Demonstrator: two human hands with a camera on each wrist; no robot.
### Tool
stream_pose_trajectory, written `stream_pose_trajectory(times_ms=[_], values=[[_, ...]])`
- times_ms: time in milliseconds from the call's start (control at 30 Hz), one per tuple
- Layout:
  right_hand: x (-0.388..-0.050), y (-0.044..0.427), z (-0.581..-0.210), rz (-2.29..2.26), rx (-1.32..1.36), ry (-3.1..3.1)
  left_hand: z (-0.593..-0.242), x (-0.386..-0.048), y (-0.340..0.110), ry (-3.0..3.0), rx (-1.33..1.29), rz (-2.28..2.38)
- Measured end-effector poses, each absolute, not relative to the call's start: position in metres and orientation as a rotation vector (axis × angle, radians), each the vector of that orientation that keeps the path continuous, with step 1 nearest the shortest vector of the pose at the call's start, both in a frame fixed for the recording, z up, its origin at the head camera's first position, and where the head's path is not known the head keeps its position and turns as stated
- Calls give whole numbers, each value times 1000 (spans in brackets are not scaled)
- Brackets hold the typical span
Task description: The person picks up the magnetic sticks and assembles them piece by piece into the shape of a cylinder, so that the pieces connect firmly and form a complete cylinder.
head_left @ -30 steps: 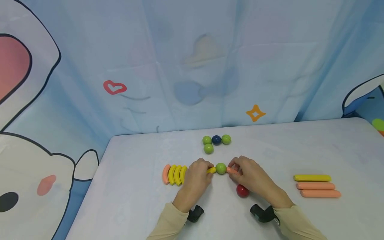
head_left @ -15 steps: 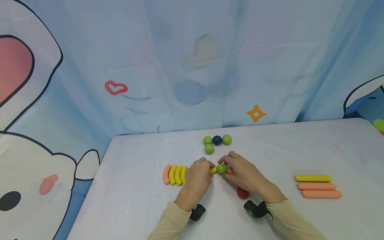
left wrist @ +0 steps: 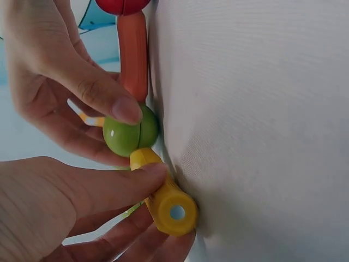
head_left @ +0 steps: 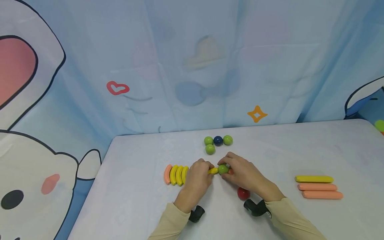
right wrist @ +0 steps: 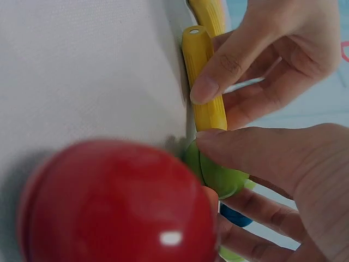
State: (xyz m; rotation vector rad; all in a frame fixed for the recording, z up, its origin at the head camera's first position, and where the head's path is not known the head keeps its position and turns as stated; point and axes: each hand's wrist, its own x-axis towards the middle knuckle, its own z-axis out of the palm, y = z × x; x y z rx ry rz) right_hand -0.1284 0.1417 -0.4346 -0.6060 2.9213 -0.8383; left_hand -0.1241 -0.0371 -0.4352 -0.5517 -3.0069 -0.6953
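Note:
My left hand pinches a short yellow rod between thumb and fingers; a round socket shows in its near end. The rod's other end touches a green ball, which my right hand grips with thumb and fingertips. From the ball's far side an orange rod runs to a red ball, its end meeting that ball in the left wrist view. In the head view the right hand hides most of the orange rod. The red ball looms large in the right wrist view.
Left of my left hand lie several curved yellow rods beside a curved orange rod. Behind are three green balls and a dark blue ball. A straight yellow rod and two orange rods lie at right.
My right hand has shifted left, from the orange rod onto the green ball. The left hand keeps its pinch on the yellow rod, nearly unmoved.

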Motion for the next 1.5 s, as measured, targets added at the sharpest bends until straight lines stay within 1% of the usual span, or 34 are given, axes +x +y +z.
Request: stream_pose_trajectory(times_ms=[333, 600, 800, 1000, 1133, 1500], values=[[-125, 145, -434, -847, -512, 2910, -436, -125, -44, -3025, -515, -779], [-124, 169, -433, -891, -412, 2905, -426, -135, -43, -2951, -541, -728], [-122, 191, -434, -899, -339, 2877, -423, -156, -31, -2885, -631, -534], [-119, 200, -434, -913, -300, 2864, -429, -169, -21, -2890, -639, -331], [-117, 203, -432, -926, -277, 2858, -430, -169, -21, -2918, -625, -319], [-113, 210, -437, -942, -290, 2902, -425, -154, -26, -3090, -667, -572]])
